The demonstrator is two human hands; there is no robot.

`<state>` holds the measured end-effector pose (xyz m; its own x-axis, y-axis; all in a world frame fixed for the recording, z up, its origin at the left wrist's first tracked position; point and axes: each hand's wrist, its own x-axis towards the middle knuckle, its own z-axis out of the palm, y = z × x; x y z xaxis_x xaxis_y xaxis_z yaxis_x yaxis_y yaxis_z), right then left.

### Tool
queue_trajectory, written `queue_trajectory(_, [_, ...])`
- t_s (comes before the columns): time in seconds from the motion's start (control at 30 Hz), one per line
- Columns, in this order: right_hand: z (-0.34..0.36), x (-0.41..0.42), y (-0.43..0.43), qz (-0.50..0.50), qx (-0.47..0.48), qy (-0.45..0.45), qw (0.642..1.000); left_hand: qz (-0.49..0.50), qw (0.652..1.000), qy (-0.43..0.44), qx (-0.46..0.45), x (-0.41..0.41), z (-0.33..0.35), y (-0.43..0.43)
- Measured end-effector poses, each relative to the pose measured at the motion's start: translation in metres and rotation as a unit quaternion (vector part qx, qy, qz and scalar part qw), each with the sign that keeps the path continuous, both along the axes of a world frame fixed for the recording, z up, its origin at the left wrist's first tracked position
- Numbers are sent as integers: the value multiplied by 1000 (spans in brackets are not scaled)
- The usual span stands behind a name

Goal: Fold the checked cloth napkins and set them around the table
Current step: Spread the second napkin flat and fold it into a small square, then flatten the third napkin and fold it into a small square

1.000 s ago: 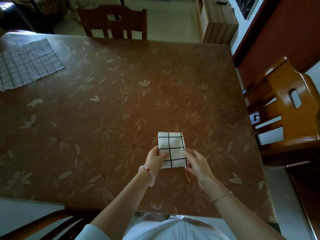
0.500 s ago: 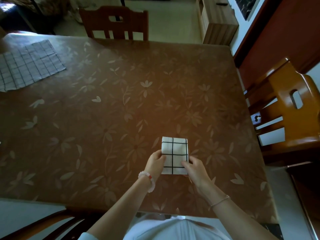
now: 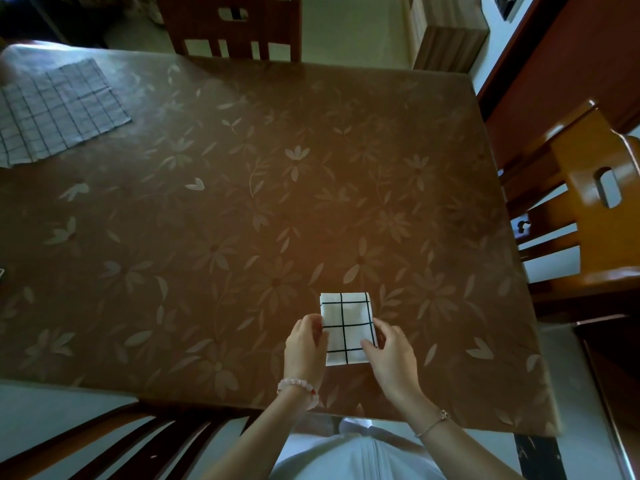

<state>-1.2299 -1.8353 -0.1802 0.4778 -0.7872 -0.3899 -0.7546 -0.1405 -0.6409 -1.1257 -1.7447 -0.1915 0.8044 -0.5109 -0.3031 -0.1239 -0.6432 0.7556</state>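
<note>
- The folded napkin (image 3: 346, 329) lies on the table (image 3: 242, 202) between your hands.
- Your left hand (image 3: 304, 348) pinches its left edge, fingers curled.
- Your right hand (image 3: 389, 355) grips its right edge.

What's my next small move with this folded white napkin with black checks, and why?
Probably lay the folded white black-checked napkin flat on the brown floral table and release: it looks fully folded, with left hand and right hand pinching its sides.

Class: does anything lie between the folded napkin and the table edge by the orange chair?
Nothing visible does. Left hand and right hand hold the folded napkin; the unfolded checked cloth lies far left.
</note>
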Motion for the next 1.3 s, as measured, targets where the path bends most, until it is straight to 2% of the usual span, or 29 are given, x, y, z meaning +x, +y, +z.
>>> queue_trajectory(0.13, [-1, -4, 4, 16, -17, 32, 999, -2, 1000, 8, -11, 2, -1, 3])
queue_trajectory(0.33, [3, -6, -1, -17, -9, 7, 1000, -2, 1000, 6, -10, 4, 2, 4])
queue_trajectory(0.53, [17, -4, -19, -89, 35, -82, 992, -10, 998, -26, -63, 20, 23, -6])
queue_trajectory(0.6, [25, 0, -26, -102, 49, -118, 987, -26, 995, -3, -100, 25, 34, -17])
queue_trajectory(0.7, [36, 5, -34, -133, 67, -174, 973, -39, 982, 96, -156, 31, 49, -35])
queue_trajectory(0.8, [47, 4, -45, -185, 107, -232, 949, -13, 949, 231, -215, 36, 67, -53])
queue_trajectory(0.9, [63, -2, -59, -263, 178, -317, 894, -6, 919, 300, -256, 42, 82, -68])
queue_trajectory(1.1, [94, -19, -85, -349, 162, -392, 835, -51, 911, 299, -280, 41, 102, -107])
queue_trajectory(1.3, [111, -62, -99, -405, 115, -421, 804, -150, 909, 278, -270, 1, 122, -149])
